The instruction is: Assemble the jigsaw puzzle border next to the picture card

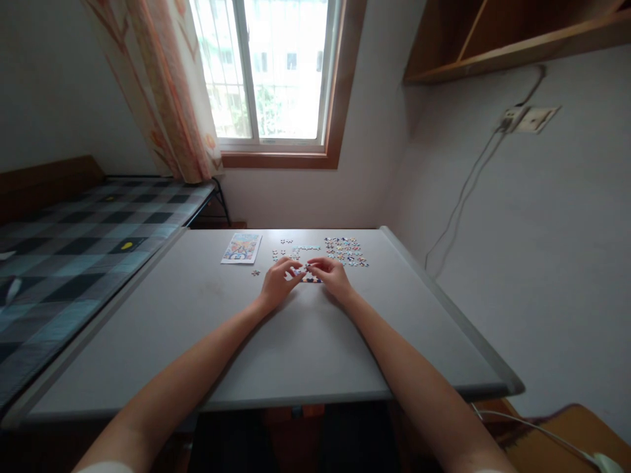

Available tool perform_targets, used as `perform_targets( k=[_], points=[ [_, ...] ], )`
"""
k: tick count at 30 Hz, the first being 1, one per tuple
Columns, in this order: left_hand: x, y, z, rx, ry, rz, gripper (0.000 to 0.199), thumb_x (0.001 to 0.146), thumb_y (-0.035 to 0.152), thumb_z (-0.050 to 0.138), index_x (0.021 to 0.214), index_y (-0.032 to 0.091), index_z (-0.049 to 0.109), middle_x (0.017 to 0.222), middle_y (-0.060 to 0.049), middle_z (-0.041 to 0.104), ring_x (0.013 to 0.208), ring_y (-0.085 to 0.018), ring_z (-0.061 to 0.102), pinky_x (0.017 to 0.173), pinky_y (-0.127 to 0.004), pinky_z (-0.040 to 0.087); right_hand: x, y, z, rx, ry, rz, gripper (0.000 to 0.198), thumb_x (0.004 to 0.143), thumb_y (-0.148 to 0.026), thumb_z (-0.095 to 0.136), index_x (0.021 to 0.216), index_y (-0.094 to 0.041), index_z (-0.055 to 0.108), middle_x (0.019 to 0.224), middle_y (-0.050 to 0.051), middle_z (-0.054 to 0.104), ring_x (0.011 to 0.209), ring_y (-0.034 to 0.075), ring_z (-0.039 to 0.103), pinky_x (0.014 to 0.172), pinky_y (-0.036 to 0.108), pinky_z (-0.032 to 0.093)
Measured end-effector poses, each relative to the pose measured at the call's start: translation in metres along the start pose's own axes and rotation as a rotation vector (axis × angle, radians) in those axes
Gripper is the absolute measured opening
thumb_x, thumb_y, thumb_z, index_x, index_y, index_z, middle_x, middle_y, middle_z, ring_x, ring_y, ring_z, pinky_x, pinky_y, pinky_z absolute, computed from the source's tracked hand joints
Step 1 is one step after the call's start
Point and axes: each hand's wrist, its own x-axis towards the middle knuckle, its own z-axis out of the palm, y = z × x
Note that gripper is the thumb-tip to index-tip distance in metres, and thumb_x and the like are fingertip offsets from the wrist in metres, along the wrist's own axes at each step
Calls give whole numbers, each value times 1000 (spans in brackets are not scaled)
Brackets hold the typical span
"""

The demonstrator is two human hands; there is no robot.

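My right hand (332, 276) pinches a small dark jigsaw puzzle piece (308, 267) between thumb and fingertips. Close beside it on the left, my left hand (280, 281) rests on the table with thumb and forefinger curved and a gap between them. Just below the fingertips lies a joined row of dark and orange puzzle pieces (311, 280), partly covered by the hands. Beyond the hands is another joined strip of pale bluish pieces (306, 248). Loose pieces (280, 253) are scattered past my left hand, and one small cluster (256, 272) sits left of it.
Many loose puzzle pieces (345, 248) lie in rows at the right. A colourful picture sheet (241, 249) is at the back left of the grey table (197, 355). A bed (98, 230) flanks the left side; a wall with cables (461, 197) runs along the right.
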Motion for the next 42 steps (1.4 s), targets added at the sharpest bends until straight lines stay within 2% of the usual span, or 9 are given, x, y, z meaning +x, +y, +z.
perform_targets(
  k=[5,16,19,22,26,33,37,42],
  points=[
    [-3,2,-2,105,-19,5,20,81,39,62,91,22,67,93,-2,62,66,-9,61,59,-22,47,0,-3,-1,26,30,33,33,63,-44,71,80,-16,69,71,4,69,63,14,61,58,25,48],
    [-3,0,0,121,-9,29,23,84,37,58,100,23,68,96,-3,62,62,-8,59,58,-22,47,-1,-3,1,-2,16,-12,31,64,-43,71,78,-16,69,76,6,71,70,16,64,67,29,51],
    [-3,1,0,122,-14,17,22,84,38,58,97,23,68,96,-3,63,62,-8,59,58,-22,47,0,-2,1,-27,15,-18,33,67,-42,67,87,-16,69,76,6,70,67,15,63,64,28,50],
    [-2,0,-2,114,37,-23,21,83,38,59,93,22,68,95,-2,63,61,-9,59,56,-22,46,1,-1,-4,-128,89,-22,34,75,-38,57,99,-15,66,75,5,68,65,14,62,61,26,49],
    [2,-7,-5,59,116,-109,21,80,38,62,88,20,68,91,-2,63,57,-8,58,57,-23,48,3,1,-17,-397,187,-15,28,78,-30,49,92,-14,68,73,5,66,61,14,58,60,26,47],
    [3,-19,-3,-66,128,-226,28,75,43,65,81,16,68,87,-4,64,53,-9,57,49,-23,48,3,8,-31,-592,185,20,25,77,-24,48,87,-16,69,69,3,65,60,13,56,64,25,45],
    [3,-20,0,-85,93,-200,29,75,43,65,84,17,71,80,-3,63,51,-8,56,47,-22,46,3,9,-29,-588,162,-13,25,77,-23,50,90,-15,69,65,1,63,58,12,54,63,24,44],
    [3,-17,1,-128,33,-121,28,75,43,67,83,17,72,75,-2,62,46,-5,52,42,-19,42,1,4,-19,-447,81,-122,25,81,-28,50,92,-15,69,67,2,63,55,11,52,59,24,43]
  ],
)
